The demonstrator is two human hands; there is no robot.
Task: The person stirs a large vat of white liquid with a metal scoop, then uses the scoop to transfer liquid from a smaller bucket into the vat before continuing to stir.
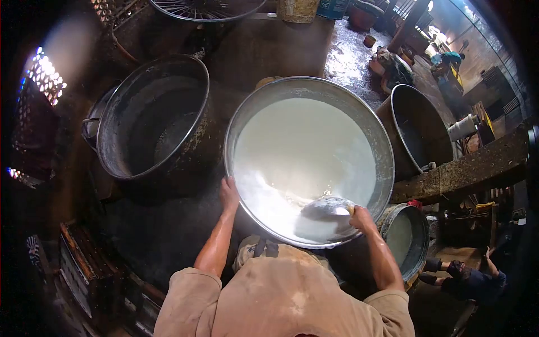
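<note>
A wide round metal pot point(385, 140), filled with white milky liquid point(303, 146), stands right in front of my body. At its left rim my left hand point(229, 195) grips the edge, its fingers over the outer side. My right hand point(362, 219) is closed around the short handle of a rounded metal scoop point(327, 208), at the near right part of the pot. The scoop is tilted, low over the liquid, and its shadow falls on the white surface. Small pale bits of foam float close by it.
A deep dark metal pot point(151, 121) stands on the left, another tall vat point(418, 132) on the right. A smaller pot of pale liquid point(400, 236) sits near my right elbow, under a thick beam point(471, 165). One person point(471, 275) is at lower right, another point(449, 58) farther back.
</note>
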